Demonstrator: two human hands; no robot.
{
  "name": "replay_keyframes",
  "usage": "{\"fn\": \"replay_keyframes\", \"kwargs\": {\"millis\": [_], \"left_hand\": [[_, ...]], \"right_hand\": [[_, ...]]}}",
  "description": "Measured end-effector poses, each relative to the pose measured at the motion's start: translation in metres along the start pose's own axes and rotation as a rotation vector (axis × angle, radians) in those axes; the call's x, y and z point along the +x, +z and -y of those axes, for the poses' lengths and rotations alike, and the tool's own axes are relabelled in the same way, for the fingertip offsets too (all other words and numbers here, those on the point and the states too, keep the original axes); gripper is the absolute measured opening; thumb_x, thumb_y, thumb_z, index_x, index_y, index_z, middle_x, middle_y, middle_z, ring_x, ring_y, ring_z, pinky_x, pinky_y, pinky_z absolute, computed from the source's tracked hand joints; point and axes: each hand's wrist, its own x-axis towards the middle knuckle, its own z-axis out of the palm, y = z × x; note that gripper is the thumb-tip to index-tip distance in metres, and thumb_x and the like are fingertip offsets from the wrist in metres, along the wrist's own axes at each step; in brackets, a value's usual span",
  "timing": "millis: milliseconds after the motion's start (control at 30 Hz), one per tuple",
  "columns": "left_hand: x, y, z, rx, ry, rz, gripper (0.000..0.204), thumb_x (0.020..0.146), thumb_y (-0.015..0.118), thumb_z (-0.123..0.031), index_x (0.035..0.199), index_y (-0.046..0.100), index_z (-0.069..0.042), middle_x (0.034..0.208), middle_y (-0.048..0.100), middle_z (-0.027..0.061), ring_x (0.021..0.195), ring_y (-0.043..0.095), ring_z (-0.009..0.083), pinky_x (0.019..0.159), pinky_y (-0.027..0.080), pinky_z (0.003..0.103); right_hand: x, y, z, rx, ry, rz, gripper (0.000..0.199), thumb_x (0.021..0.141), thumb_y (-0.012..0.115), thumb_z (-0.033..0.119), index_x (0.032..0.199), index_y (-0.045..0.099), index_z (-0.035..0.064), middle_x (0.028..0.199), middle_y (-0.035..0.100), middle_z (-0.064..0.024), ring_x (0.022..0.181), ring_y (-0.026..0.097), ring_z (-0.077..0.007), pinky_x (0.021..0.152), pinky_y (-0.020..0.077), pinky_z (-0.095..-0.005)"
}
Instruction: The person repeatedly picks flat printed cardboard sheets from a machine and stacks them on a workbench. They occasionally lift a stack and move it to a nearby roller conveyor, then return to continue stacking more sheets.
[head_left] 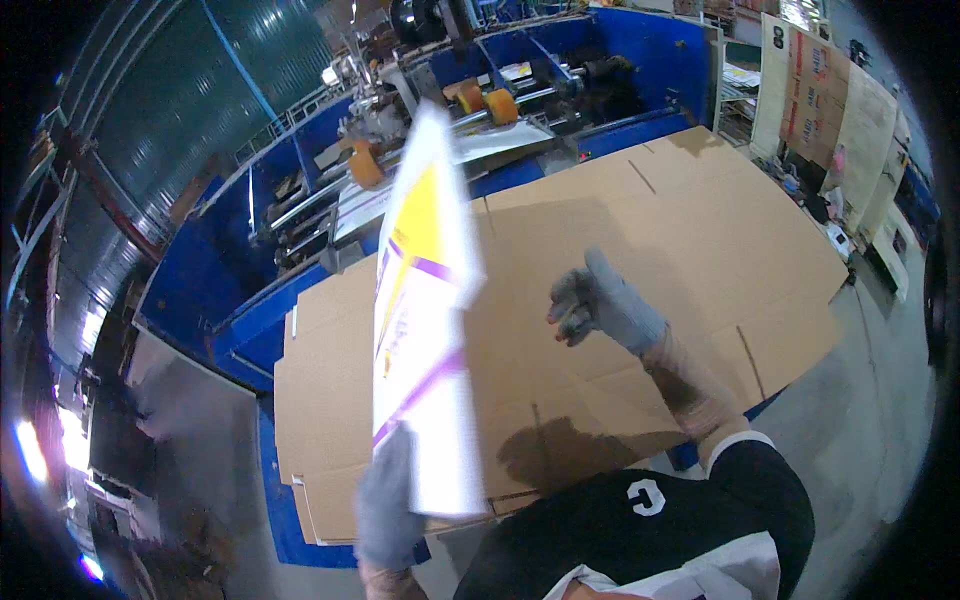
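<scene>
One white printed sheet (425, 330), marked in yellow and purple, is standing on end just toward 9 o'clock from the centre of the view. Its length is running from 12 o'clock to 6 o'clock, its outline is blurring, and its upper end is overlapping the machine in the line of sight.

At 7 o'clock, the left hand (392, 505), wearing a grey glove, is gripping the sheet at its lower end. The separate fingers are blurring together, so their exact placement cannot be told.

At 3 o'clock, the right hand (605, 305), also gloved in grey, is hovering over the brown cardboard (700, 260), well apart from the sheet. Its thumb is pointing toward 12 o'clock and standing clear of the fingers, which are curling loosely toward 9 o'clock. A dark shadow (575, 450) is falling on the cardboard at 5 o'clock.

A black sleeve (765, 480) is covering the upper arm at 4 o'clock. The blue machine (660, 60) is spanning 9 o'clock to 1 o'clock, and its orange rollers (501, 106) are sitting at 11 and 12 o'clock. Upright panels (815, 100) are standing at 2 o'clock.
</scene>
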Motion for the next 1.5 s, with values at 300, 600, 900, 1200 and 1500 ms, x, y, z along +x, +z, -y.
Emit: {"fn": "replay_keyframes", "kwargs": {"millis": [300, 600, 900, 1200, 1500], "left_hand": [[-0.007, 0.067, 0.010, 0.241, 0.322, -0.090, 0.040, 0.072, 0.060, -0.002, 0.112, 0.064, -0.003, 0.120, 0.060, 0.0197, 0.113, 0.057, 0.0381, 0.099, 0.043, 0.045], [-0.003, 0.045, 0.043, 0.216, 0.224, -0.432, 0.032, 0.077, 0.060, -0.007, 0.107, 0.066, 0.002, 0.105, 0.067, 0.0180, 0.100, 0.064, 0.0317, 0.091, 0.048, 0.041], [0.018, -0.025, 0.081, 0.007, 0.128, -0.807, 0.022, 0.083, 0.068, -0.005, 0.104, 0.065, 0.002, 0.100, 0.068, 0.0118, 0.089, 0.064, 0.0230, 0.080, 0.052, 0.034], [0.003, -0.032, 0.093, 0.653, 0.298, -0.575, 0.025, 0.089, 0.061, -0.022, 0.104, 0.066, -0.002, 0.101, 0.068, 0.0138, 0.094, 0.066, 0.0329, 0.084, 0.052, 0.042], [0.009, 0.085, 0.078, 0.250, 0.461, -0.214, 0.042, 0.072, 0.054, 0.002, 0.113, 0.062, -0.005, 0.125, 0.058, 0.0176, 0.118, 0.054, 0.0361, 0.104, 0.038, 0.049]], "right_hand": [[0.042, 0.028, -0.005, 0.220, -0.145, -0.037, 0.052, 0.099, 0.041, 0.039, 0.130, 0.046, -0.0030, 0.121, 0.057, -0.0160, 0.104, 0.060, -0.0216, 0.092, 0.0475, -0.0340], [-0.068, -0.089, -0.068, -0.364, -0.125, -0.433, 0.036, 0.096, 0.047, 0.032, 0.107, 0.060, 0.0015, 0.100, 0.064, -0.0123, 0.088, 0.063, -0.0233, 0.076, 0.0520, -0.0345], [-0.376, -0.276, -0.127, -0.095, -0.481, -1.665, 0.054, 0.088, 0.059, 0.029, 0.130, 0.047, -0.0030, 0.126, 0.057, -0.0163, 0.112, 0.056, -0.0287, 0.095, 0.0446, -0.0393], [-0.253, -0.138, -0.055, -0.314, -0.965, -1.487, 0.035, 0.094, 0.052, 0.014, 0.125, 0.053, -0.0006, 0.120, 0.059, -0.0139, 0.102, 0.060, -0.0259, 0.084, 0.0497, -0.0344], [-0.132, -0.047, -0.011, -1.450, -0.878, -0.611, 0.045, 0.072, 0.059, 0.007, 0.117, 0.062, 0.0084, 0.119, 0.063, -0.0119, 0.097, 0.062, -0.0294, 0.082, 0.0491, -0.0400]]}}
